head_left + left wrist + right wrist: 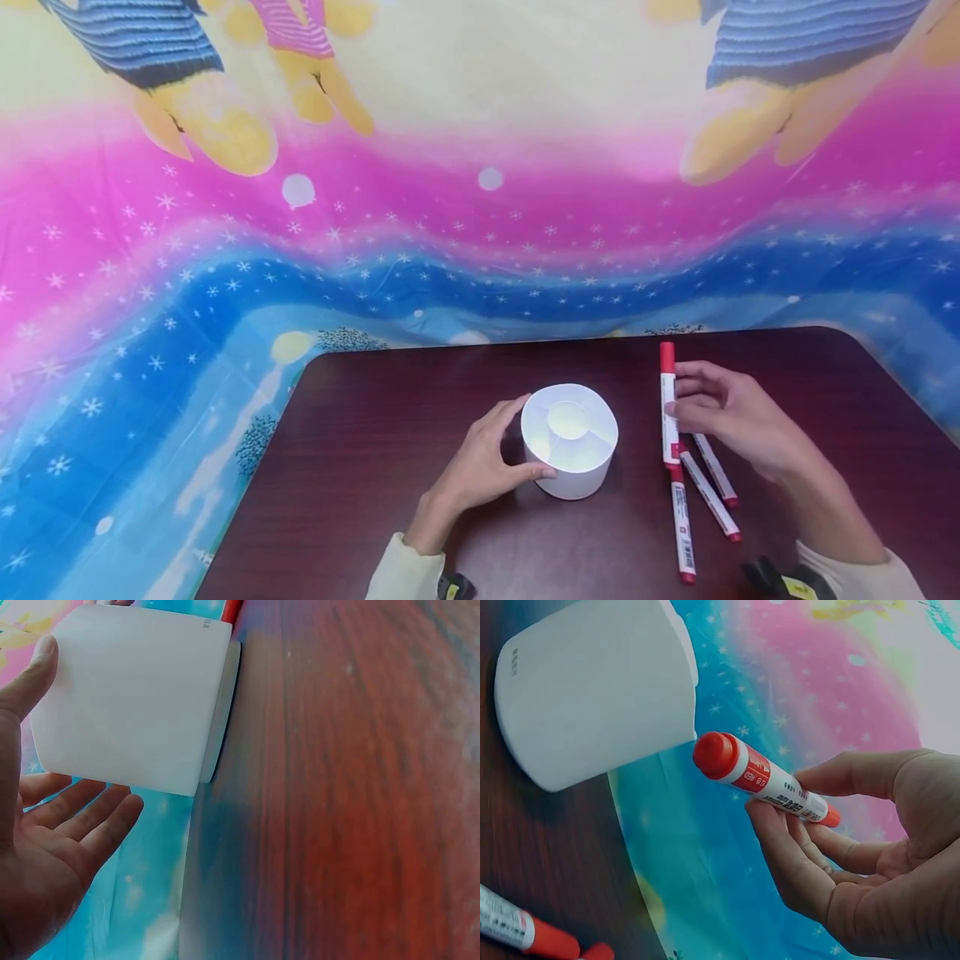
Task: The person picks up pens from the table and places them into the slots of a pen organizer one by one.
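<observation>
A round white pen organizer (pixel 576 481) with several compartments around a central ring stands upright on the table. My left hand (pixel 480 458) holds its left side, thumb at the front and fingers round the back; in the left wrist view the thumb touches the white wall (pixel 131 701). To the right of the organizer, my right hand (pixel 738 417) pinches a red-and-white marker (pixel 669 408) between thumb and fingers. That marker (pixel 780 787) is above the table and apart from the organizer, its rounded red end toward the camera in the right wrist view.
Three more red-and-white markers lie on the table below my right hand: one marker (pixel 682 533) nearest the front, a slanted marker (pixel 711 496), and another marker (pixel 716 471) partly behind the hand. A printed cloth (pixel 450 250) hangs behind the dark wooden table (pixel 375 417).
</observation>
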Demonstrator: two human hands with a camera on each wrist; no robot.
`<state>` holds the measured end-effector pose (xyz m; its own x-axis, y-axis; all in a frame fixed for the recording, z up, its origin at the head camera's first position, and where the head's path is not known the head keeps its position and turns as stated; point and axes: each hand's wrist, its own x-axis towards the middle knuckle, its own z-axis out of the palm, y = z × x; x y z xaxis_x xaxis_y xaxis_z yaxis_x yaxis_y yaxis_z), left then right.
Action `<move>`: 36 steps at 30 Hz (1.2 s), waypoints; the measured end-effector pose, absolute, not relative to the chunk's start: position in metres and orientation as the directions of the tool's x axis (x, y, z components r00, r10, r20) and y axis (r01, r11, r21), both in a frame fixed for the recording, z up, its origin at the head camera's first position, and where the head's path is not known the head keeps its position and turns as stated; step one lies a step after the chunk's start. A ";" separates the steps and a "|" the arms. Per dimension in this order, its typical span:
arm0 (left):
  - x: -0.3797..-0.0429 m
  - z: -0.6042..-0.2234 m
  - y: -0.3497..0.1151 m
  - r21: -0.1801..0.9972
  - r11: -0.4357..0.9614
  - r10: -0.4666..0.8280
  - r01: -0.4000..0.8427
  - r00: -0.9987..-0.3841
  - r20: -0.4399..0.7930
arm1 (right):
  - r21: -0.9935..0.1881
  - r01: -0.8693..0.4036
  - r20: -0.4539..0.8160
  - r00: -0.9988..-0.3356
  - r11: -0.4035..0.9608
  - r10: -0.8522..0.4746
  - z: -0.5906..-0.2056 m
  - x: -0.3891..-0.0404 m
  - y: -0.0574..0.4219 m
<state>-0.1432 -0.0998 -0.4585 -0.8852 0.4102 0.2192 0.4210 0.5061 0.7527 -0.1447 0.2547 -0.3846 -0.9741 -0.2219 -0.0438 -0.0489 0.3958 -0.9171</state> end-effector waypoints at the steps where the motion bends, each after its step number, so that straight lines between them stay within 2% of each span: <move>1: -0.143 -0.459 -0.100 0.752 0.508 0.409 0.420 -0.886 0.219 | -0.921 -0.048 -0.042 -0.974 0.387 -0.223 -0.384 -0.145 0.253; 14: -0.142 -0.460 -0.099 0.754 0.502 0.406 0.425 -0.885 0.229 | -0.957 -0.038 -0.027 -0.975 0.289 -0.219 -0.376 -0.146 0.239; 29: -0.141 -0.460 -0.099 0.756 0.507 0.398 0.414 -0.890 0.220 | -0.974 -0.023 -0.026 -0.976 0.226 -0.214 -0.371 -0.150 0.226; 36: -0.142 -0.459 -0.099 0.765 0.501 0.403 0.404 -0.892 0.207 | -0.971 -0.024 -0.025 -0.979 0.238 -0.200 -0.372 -0.150 0.223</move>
<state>-0.1423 -0.0992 -0.4593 -0.8916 0.4026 0.2070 0.4039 0.5010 0.7654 -0.1500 0.2227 -0.3720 -0.9794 -0.2005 -0.0248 -0.0242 0.2382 -0.9709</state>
